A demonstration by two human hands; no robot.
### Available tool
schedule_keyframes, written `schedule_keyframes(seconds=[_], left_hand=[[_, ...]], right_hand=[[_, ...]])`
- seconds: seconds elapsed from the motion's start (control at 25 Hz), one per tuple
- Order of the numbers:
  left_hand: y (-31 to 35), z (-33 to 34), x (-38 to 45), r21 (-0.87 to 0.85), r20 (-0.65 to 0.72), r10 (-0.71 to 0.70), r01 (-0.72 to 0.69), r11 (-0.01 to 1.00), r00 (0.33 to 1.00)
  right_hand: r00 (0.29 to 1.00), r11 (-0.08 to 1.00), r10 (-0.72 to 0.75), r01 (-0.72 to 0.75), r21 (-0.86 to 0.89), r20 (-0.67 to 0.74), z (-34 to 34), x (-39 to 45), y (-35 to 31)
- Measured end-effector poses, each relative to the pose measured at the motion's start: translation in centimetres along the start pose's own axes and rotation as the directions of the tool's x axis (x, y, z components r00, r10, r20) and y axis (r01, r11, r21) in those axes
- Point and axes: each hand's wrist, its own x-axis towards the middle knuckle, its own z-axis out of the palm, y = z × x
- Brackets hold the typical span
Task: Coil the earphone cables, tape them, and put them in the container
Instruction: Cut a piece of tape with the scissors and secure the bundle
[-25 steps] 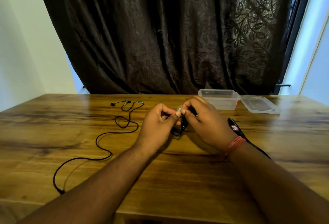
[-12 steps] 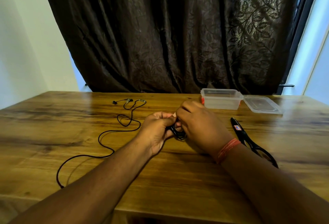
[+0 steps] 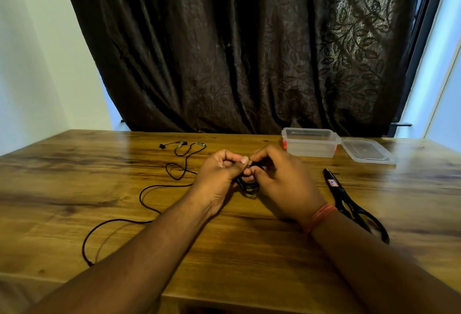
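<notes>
A small black coil of earphone cable (image 3: 248, 186) hangs between my two hands just above the table's middle. My left hand (image 3: 219, 176) grips its left side with curled fingers. My right hand (image 3: 279, 181) pinches its top; whether tape is on the coil I cannot tell. A second black earphone (image 3: 149, 189) lies uncoiled on the wood to the left, its earbuds toward the far edge. The clear plastic container (image 3: 310, 143) stands open at the back right, beyond my right hand.
The container's clear lid (image 3: 366, 151) lies flat to the right of it. Black scissors (image 3: 349, 204) rest on the wooden table (image 3: 249, 251) just right of my right wrist. A dark curtain hangs behind the far edge.
My hands stay together on the coil, fingers shifting around its top. The view has tilted slightly; the loose earphone has not moved.
</notes>
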Motion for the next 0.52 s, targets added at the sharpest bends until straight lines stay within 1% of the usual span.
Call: schedule_keyframes(seconds=[0.04, 0.08, 0.12, 0.2, 0.24, 0.32, 0.36, 0.4, 0.44, 0.52], left_hand=[[-0.1, -0.1, 0.0, 0.073, 0.008, 0.05, -0.05, 0.996, 0.999], [-0.1, -0.1, 0.0, 0.16, 0.017, 0.097, -0.099, 0.982, 0.995], [-0.1, -0.2, 0.0, 0.243, 0.03, 0.133, -0.137, 0.96, 0.991], [-0.1, -0.2, -0.1, 0.337, 0.052, 0.175, -0.182, 0.924, 0.983], [-0.1, -0.2, -0.1, 0.358, 0.061, 0.186, -0.195, 0.913, 0.981], [-0.2, -0.3, 0.0, 0.389, 0.059, 0.172, -0.182, 0.903, 0.983], [-0.4, -0.4, 0.1, 0.405, 0.056, 0.15, -0.16, 0.9, 0.987], [-0.6, -0.6, 0.3, 0.423, 0.053, 0.124, -0.135, 0.896, 0.991], [-0.8, -0.8, 0.4, 0.434, 0.056, 0.095, -0.11, 0.894, 0.994], [-1.0, -1.2, 0.6, 0.456, 0.066, 0.056, -0.08, 0.887, 0.996]], right_hand=[[0.996, 0.989, 0.088, -0.088, 0.12, 0.008, 0.0, 0.0, -0.2], [0.989, 0.968, 0.147, -0.151, 0.2, 0.033, 0.0, 0.0, -0.3], [0.98, 0.952, 0.19, -0.2, 0.233, 0.065, 0.1, 0.1, -0.2], [0.952, 0.904, 0.282, -0.306, 0.298, 0.123, 0.5, 0.3, 0.3], [0.934, 0.852, 0.328, -0.358, 0.381, 0.143, 0.7, 0.3, 0.5], [0.894, 0.704, 0.408, -0.438, 0.559, 0.186, 1.2, 0.5, 1.0], [0.88, 0.657, 0.43, -0.457, 0.6, 0.2, 1.4, 0.6, 1.2], [0.872, 0.648, 0.443, -0.472, 0.598, 0.208, 1.7, 0.6, 1.3], [0.866, 0.666, 0.455, -0.486, 0.566, 0.209, 2.0, 0.5, 1.4], [0.859, 0.736, 0.47, -0.509, 0.446, 0.204, 2.4, 0.2, 1.2]])
